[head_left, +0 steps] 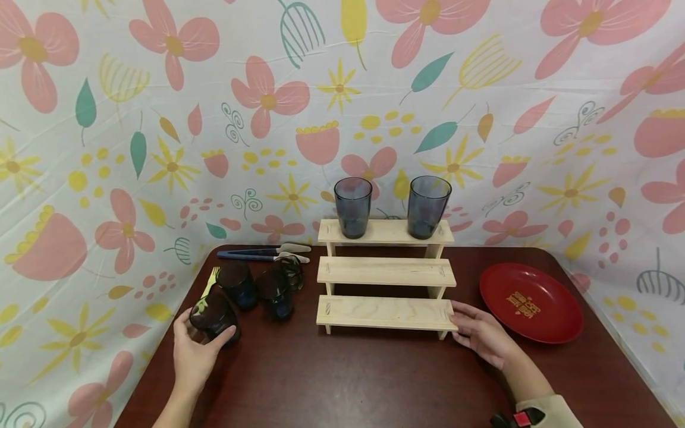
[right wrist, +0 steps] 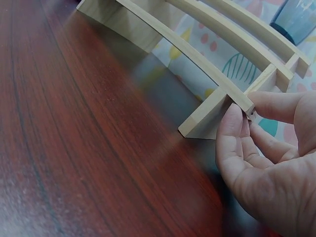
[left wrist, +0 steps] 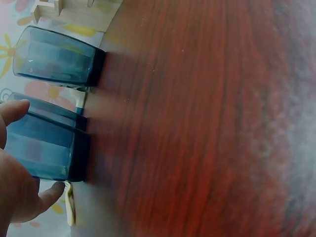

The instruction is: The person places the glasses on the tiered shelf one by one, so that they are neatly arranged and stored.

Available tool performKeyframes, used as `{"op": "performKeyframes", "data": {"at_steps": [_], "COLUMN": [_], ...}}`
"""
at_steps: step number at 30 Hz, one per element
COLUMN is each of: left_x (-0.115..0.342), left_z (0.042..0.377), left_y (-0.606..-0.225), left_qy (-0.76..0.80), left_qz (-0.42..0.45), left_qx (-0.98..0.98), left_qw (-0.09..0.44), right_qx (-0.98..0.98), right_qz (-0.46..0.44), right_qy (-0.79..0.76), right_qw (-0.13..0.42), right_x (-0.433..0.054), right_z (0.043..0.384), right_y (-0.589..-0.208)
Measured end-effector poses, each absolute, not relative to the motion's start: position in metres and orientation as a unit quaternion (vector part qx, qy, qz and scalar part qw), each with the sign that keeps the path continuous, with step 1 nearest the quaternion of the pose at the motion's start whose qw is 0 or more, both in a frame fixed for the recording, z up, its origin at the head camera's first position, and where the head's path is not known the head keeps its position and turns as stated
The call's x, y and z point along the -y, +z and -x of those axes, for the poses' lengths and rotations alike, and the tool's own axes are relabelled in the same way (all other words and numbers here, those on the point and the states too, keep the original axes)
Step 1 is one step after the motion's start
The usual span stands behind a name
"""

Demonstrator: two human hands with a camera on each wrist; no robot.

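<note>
Holds a dark glass [head_left: 216, 321] in the left hand [head_left: 194, 353], with thumb curled round on the right and fingers curled round on the left. Pinches the right end of the lowest board [head_left: 385, 312] of a wooden rack [head_left: 386, 270] with the right hand [head_left: 484, 336], thumb and fingertips clamped on the wood.

Keeps to the left on the brown table [head_left: 342, 380] with the dark glass: mouth up, bottom down, long way running up and down. Cannot tell about bottom and table, touching or apart. In the middle, the wooden rack, with long boards running left to right, stepped like stairs, low on the near side and high on the far side.

Just past the dark glass, two more glasses [head_left: 238, 288], side by side, mouths up. Close by, a yellow fork [head_left: 209, 283], a blue tool [head_left: 248, 257] with two pale tips, and a dark loopy thing [head_left: 293, 273], too hard to make out. On the far top board [head_left: 385, 230], two blue glasses [head_left: 353, 208], one near each end. Over on the right, a red plate [head_left: 559, 309] with gold marks. At the far side, a flowery cloth [head_left: 176, 125].

From the left wrist, see-through blue sides and a thick dark bottom on the dark glass, almost black from the head. From the right wrist, a leg [right wrist: 202, 113] under the lowest board and open gaps behind. Only from the head, both blue glasses together.
</note>
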State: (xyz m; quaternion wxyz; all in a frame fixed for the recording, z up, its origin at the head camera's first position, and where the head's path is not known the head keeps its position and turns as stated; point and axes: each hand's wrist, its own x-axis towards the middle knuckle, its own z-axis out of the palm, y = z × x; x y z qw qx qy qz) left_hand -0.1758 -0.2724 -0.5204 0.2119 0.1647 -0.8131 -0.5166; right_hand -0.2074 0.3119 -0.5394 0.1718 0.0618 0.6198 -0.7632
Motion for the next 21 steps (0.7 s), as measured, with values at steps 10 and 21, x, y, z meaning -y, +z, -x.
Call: {"op": "performKeyframes", "data": {"at_steps": [10,21], "left_x": [0.27,0.266], "left_z": [0.17,0.16], "left_y": [-0.517,-0.488], "left_qy": [-0.499,-0.498], "left_qz": [-0.164,-0.118], "left_qx": [0.808,0.79], "left_qw": [0.266,0.338], "right_qx": [-0.621,-0.621], "right_qz": [-0.061,-0.062], "right_qy": [-0.762,-0.762], "right_qw": [0.173,0.173], "right_x": [-0.312,-0.313], "right_z": [0.208,0.209], "right_y": [-0.54,-0.541]}}
